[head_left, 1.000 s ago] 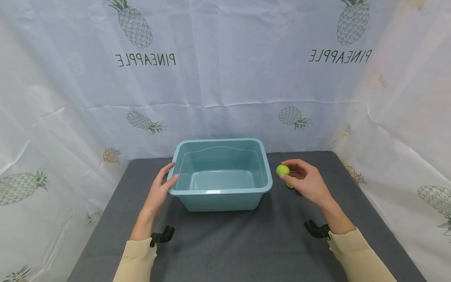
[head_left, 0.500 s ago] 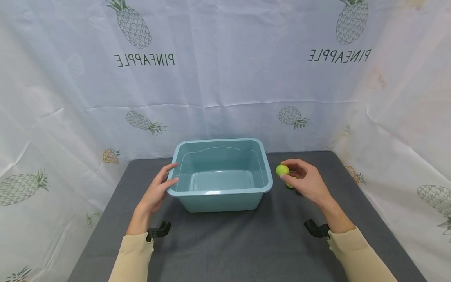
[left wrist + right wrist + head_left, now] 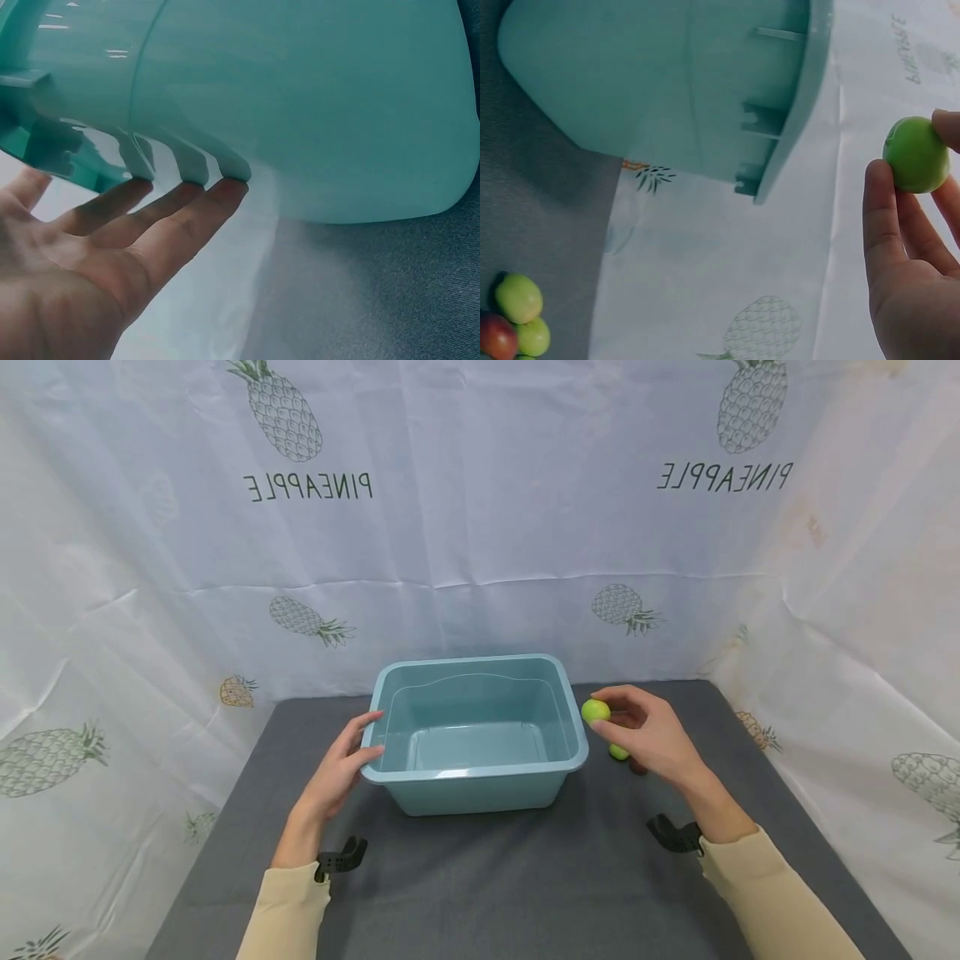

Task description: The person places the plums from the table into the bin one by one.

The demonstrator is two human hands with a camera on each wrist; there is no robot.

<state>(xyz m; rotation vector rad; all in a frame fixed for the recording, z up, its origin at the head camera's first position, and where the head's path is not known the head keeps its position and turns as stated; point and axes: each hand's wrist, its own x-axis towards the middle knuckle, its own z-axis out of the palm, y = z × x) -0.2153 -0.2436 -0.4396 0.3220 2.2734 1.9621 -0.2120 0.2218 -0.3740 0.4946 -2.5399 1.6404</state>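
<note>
In the head view, a pale blue-green plastic basin [image 3: 480, 769] stands on the dark cloth. My left hand [image 3: 333, 777] holds its left rim, thumb and index finger reaching over the edge. Other fingers [image 3: 172, 232] of that hand lie against the outer wall in the left wrist view. At the basin's right side, my right hand [image 3: 652, 735] pinches a round green jujube [image 3: 596, 711] between thumb and fingertips, raised just outside the right rim. Below that hand lie more jujubes: a green one [image 3: 618, 752] and a red-brown one [image 3: 496, 336], partly hidden in the head view.
The dark grey cloth-covered table [image 3: 480, 893] ends at a white curtain [image 3: 480, 527] printed with pineapples, which hangs behind and along both sides. In the right wrist view, the small jujube heap, including another green one [image 3: 519, 298], lies apart from the basin.
My right hand has lifted the jujube slightly up and to the left, uncovering more of the heap. The basin has shifted a little to the right with my left hand on it.
</note>
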